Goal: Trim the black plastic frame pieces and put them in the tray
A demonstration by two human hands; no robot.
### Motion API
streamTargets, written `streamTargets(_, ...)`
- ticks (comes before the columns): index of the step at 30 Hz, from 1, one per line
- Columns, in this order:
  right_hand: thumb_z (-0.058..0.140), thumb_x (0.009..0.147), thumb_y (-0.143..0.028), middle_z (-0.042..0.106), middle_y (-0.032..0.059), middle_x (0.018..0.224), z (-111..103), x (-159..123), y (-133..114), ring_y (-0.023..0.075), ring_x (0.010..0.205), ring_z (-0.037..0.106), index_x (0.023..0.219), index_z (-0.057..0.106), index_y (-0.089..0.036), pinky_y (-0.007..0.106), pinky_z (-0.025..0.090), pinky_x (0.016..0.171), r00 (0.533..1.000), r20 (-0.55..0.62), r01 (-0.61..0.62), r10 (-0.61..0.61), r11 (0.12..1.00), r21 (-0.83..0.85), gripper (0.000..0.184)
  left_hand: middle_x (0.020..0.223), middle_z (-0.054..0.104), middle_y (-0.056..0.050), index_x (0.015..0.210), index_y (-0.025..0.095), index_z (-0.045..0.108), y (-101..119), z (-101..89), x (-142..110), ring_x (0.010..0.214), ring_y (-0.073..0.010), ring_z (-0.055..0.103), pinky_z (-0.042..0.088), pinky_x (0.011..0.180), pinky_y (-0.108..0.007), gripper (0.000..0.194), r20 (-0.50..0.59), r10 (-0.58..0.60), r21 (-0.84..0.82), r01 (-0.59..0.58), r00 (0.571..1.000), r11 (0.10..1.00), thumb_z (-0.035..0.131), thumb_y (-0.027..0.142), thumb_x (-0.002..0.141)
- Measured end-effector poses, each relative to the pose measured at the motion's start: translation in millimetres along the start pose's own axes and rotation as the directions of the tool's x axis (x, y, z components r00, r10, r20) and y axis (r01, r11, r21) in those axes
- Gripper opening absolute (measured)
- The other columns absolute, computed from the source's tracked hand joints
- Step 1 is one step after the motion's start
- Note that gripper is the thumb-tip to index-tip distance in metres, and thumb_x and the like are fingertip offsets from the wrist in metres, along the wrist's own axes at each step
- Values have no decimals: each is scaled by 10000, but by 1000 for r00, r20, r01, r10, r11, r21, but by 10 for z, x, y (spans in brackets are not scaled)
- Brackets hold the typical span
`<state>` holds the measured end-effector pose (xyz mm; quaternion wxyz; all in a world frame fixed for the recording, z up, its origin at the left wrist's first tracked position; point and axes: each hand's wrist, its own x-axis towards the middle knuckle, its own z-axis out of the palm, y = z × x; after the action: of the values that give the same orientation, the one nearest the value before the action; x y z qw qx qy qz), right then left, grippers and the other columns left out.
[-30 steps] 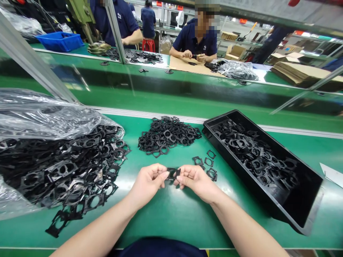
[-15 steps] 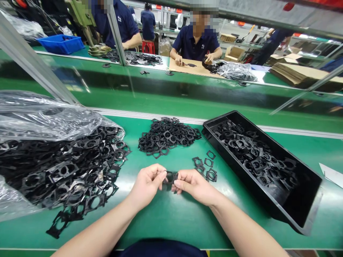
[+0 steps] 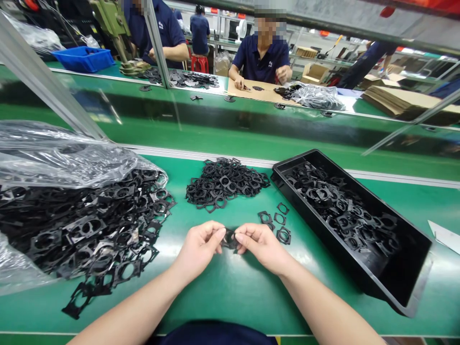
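**Item in hand:** one thin black frame piece (image 3: pixel 229 238), flat and roughly rectangular with a round opening, held at lower centre of the frame just above the green bench top (image 3: pixel 230 299). Fingers cover part of it and it sits tilted, so its full outline and any surface flaws cannot be made out; material uncertain, perhaps rubber or foam.

**Hands:** left hand (image 3: pixel 199 247) and right hand (image 3: pixel 262 247) face each other, a narrow gap between them. The left fingertips (image 3: pixel 217 234) and right fingertips (image 3: pixel 239 230) are pinched together on opposite edges of the piece, other fingers loosely curled.

**Handling note:** a light pinch at the outer edges suits so thin a part; it leaves the opening in view and limits bending. Keeping the piece low over the bench also gives a clear look at it.

**Nearby:** four loose frame pieces (image 3: pixel 274 219) lie just beyond the right hand; a low heap of frame pieces (image 3: pixel 224 184) sits at upper centre of the bench.

**Left of frame:** a large spill of frame pieces (image 3: pixel 82 225) runs from the mouth of a clear plastic bag (image 3: pixel 61 158).

**Right of frame:** a black plastic tray (image 3: pixel 338 250) holds more pieces, loosely scattered.

**Beyond the bench:** a co-worker (image 3: pixel 262 55) sits at a cardboard sheet (image 3: pixel 258 91), top centre
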<state>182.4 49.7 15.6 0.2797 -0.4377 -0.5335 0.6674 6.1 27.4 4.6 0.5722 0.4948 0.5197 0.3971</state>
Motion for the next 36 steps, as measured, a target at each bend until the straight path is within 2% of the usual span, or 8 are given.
streamTargets(11, 703, 730, -368, 551, -22, 647, 2, -33, 48, 107, 590, 512, 757, 568, -158, 239, 427, 592, 999, 32, 32, -30, 999, -41, 251, 725, 669, -18, 916, 150, 652, -60, 41, 2, 672, -143, 623, 519, 670, -269, 209, 68, -49, -150, 59, 996, 987, 663, 192, 711)
streamTargets(21, 722, 715, -271, 592, -12, 614, -99, -77, -39, 113, 570, 551, 718, 604, -146, 237, 429, 573, 988, -91, 119, -121, 992, -35, 172, 682, 632, -7, 939, 149, 620, -75, 16, -4, 634, -137, 596, 496, 636, -264, 186, 74, 50, 20, -52, 996, 998, 608, 198, 760)
streamTargets(23, 740, 711, -265, 621, -6, 649, -207, -67, -95, 126, 608, 594, 763, 613, -160, 246, 460, 601, 909, -329, 289, -257, 956, 52, 173, 697, 639, -15, 967, 148, 605, -76, 8, -1, 646, -143, 605, 494, 632, -264, 200, 59, 75, 39, -78, 995, 996, 581, 198, 775)
streamTargets(26, 721, 742, -297, 679, 49, 899, -402, -24, -185, 153, 759, 645, 963, 608, -194, 267, 500, 653, 672, -673, 538, -309, 829, 156, 268, 704, 648, -20, 971, 150, 612, -79, 9, -4, 638, -143, 606, 485, 601, -250, 196, 73, 97, 126, -106, 993, 986, 560, 200, 789)
streamTargets(27, 715, 747, -318, 678, 72, 958, -455, -6, -200, 155, 762, 648, 1010, 600, -194, 262, 501, 625, 652, -708, 544, -273, 819, 185, 313, 706, 654, -20, 964, 153, 620, -81, 11, -6, 632, -141, 607, 482, 592, -245, 187, 85, 105, 171, -118, 991, 978, 557, 200, 795)
streamTargets(29, 709, 741, -364, 683, 101, 946, -517, 28, -189, 150, 672, 634, 1032, 607, -166, 257, 485, 551, 712, -671, 444, -209, 873, 199, 367, 724, 673, -22, 953, 163, 637, -87, 14, -10, 642, -142, 619, 481, 587, -238, 172, 101, 132, 282, -156, 986, 947, 554, 194, 805)
streamTargets(33, 655, 752, -412, 657, 66, 735, -528, 56, -61, 169, 588, 580, 931, 665, -140, 303, 470, 556, 781, -530, 144, -330, 921, -363, 326, 819, 701, -36, 962, 177, 649, -88, 17, -19, 729, -156, 654, 510, 665, -251, 176, 87, 230, 475, -243, 969, 846, 567, 162, 807)
streamTargets(36, 601, 779, -393, 658, 79, 843, -563, 66, 32, 244, 770, 608, 909, 673, -173, 354, 466, 673, 781, -406, -115, -475, 530, -840, 266, 906, 695, -56, 975, 175, 648, -31, -3, -50, 813, -184, 654, 521, 760, -293, 173, 75, 282, 637, -264, 956, 724, 586, 179, 813)
